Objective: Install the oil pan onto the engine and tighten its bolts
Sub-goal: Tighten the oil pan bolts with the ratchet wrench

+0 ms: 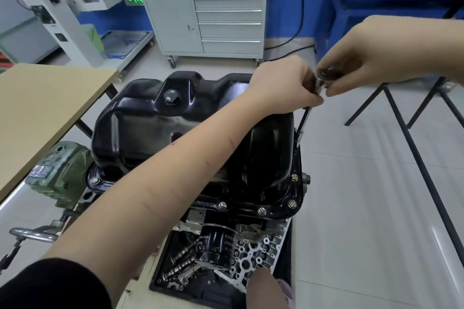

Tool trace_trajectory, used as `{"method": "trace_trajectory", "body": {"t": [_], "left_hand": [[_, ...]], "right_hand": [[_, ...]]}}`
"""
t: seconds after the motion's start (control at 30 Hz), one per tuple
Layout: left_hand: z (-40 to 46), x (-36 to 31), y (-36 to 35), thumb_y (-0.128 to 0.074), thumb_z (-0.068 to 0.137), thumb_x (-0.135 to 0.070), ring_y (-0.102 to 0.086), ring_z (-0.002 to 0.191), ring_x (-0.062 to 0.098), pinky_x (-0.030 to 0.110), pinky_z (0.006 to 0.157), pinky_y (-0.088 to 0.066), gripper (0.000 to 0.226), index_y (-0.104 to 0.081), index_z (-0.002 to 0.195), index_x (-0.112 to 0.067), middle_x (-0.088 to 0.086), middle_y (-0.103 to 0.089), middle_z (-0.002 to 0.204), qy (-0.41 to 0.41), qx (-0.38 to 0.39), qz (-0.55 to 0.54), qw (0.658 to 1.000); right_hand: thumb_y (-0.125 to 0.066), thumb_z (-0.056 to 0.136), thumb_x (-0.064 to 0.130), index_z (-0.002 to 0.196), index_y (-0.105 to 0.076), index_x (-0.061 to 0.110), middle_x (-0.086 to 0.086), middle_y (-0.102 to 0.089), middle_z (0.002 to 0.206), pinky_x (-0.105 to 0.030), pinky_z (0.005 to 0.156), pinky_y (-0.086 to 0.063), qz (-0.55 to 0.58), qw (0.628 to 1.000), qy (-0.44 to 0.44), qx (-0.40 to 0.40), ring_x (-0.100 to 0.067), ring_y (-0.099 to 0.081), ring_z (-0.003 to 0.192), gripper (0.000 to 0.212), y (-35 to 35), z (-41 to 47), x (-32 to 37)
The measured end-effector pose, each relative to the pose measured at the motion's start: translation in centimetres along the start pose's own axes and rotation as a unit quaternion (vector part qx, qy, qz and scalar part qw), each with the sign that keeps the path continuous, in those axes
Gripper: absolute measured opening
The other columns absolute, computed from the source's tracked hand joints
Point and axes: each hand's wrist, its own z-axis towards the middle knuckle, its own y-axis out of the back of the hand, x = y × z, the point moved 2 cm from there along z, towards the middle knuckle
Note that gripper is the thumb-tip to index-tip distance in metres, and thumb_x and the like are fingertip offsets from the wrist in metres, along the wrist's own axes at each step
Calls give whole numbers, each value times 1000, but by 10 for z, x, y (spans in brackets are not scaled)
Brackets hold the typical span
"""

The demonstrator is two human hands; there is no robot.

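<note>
Nearest, an oil filter (217, 246) hangs below the engine (253, 231). The black oil pan (140, 128) is seated on it, bolts (261, 211) lining the near flange. Beyond, the left hand (283, 86) is closed around a socket driver (305, 118) (standing on the right flange), while the right hand (361, 57) pinches what seems its top. Farthest stands a grey tool cabinet (206, 22).

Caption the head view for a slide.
Both hands, left hand and right hand, drive a socket extension onto the black oil pan flange.
</note>
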Motion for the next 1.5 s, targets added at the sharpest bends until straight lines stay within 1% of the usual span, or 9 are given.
{"method": "trace_trajectory", "body": {"t": [0.13,0.4,0.6,0.67,0.77,0.93,1.1,1.2,1.5], "left_hand": [[0,-2,0,-65,72,-43,-57,67,17,21,52,-35,25,-70,74,-18,0,-67,73,1,-5,-3,1000],[-1,-1,-2,-62,76,-38,-38,44,8,22,45,-23,41,-41,48,-18,-3,-40,44,28,-18,11,999],[-1,-3,0,-65,74,-40,-51,66,17,20,51,-30,22,-57,66,-22,-4,-57,68,10,10,-12,1000],[-1,-2,1,-65,74,-38,-50,69,20,21,54,-31,21,-61,72,-19,-3,-56,69,7,13,-13,1000],[-1,-2,1,-65,74,-38,-49,68,19,21,52,-30,21,-62,76,-17,-2,-55,65,14,16,-22,1000],[-3,-3,0,-67,72,-47,-57,71,17,20,53,-34,27,-70,79,-21,-3,-68,75,28,8,-40,999],[-4,-5,3,-69,72,-39,-57,70,15,19,54,-34,21,-61,60,-24,-1,-70,77,29,18,-41,999],[-5,-6,2,-69,70,-41,-56,70,16,20,57,-35,23,-59,58,-23,0,-66,74,31,30,-37,998],[-4,-4,2,-71,68,-47,-42,50,8,22,49,-30,32,-55,56,-23,-6,-48,50,42,11,-23,999]], "right_hand": [[-75,69,23,91,-69,31,19,-65,76,-29,68,-43,5,1000,28,-13,3,-55,76,24,0,2,-2],[-44,67,58,68,-63,5,-9,-60,55,-28,46,-33,-30,998,-43,-19,-15,-43,48,57,-17,5,4],[-67,74,34,90,-68,29,17,-62,68,-19,59,-39,3,1000,5,-7,2,-54,66,17,-3,-2,-7],[-72,74,23,95,-68,28,23,-59,73,-11,61,-37,-1,999,30,-18,6,-53,68,22,-4,1,-4],[-68,66,42,82,-68,22,10,-66,62,-26,58,-45,-9,1000,-8,9,-5,-58,62,26,-1,2,0],[-52,67,56,65,-59,14,11,-62,46,-22,45,-33,4,997,-60,49,2,-53,41,42,-14,-1,-2],[-61,74,43,86,-67,23,7,-66,73,-29,61,-44,13,1000,-9,15,-10,-58,70,25,-6,-4,-6],[-70,77,26,95,-68,28,14,-65,81,-10,60,-36,-4,999,34,-8,-6,-53,73,18,-4,-3,-5],[-60,76,46,62,-64,9,1,-60,42,-14,32,-38,76,995,-63,-1,-12,-58,41,40,-19,-7,-3]]}}
